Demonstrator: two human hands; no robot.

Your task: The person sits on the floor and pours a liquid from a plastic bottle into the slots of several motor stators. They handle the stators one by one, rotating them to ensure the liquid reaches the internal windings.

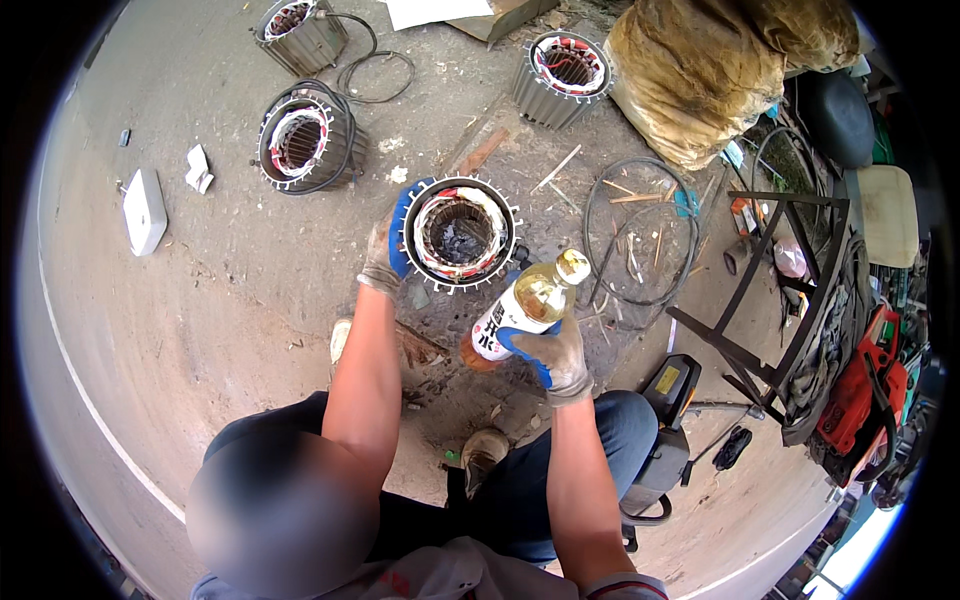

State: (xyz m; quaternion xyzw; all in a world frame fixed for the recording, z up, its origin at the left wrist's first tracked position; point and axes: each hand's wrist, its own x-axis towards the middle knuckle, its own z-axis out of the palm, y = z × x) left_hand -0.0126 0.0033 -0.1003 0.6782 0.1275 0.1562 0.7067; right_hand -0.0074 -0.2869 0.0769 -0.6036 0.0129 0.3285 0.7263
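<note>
In front of me on the ground stands a motor stator (412, 262), its round opening facing up with white and red wrapped windings inside. My left hand (385, 250), in a grey and blue work glove, grips its left rim. My right hand (550, 358), gloved the same way, is closed around a clear plastic bottle (543, 296) with a white label and a yellowish liquid in it. The bottle tilts with its capped-looking top toward the upper right, just right of the stator. The dark bottom inside the stator looks wet or littered; I cannot tell which.
More stators (300, 140) stand at the back left and another stator (563, 80) at the back right. A cable loop (650, 285) lies to the right, near a black metal frame (770, 300). A stained sack (690, 80) sits behind. A white container (145, 212) lies far left.
</note>
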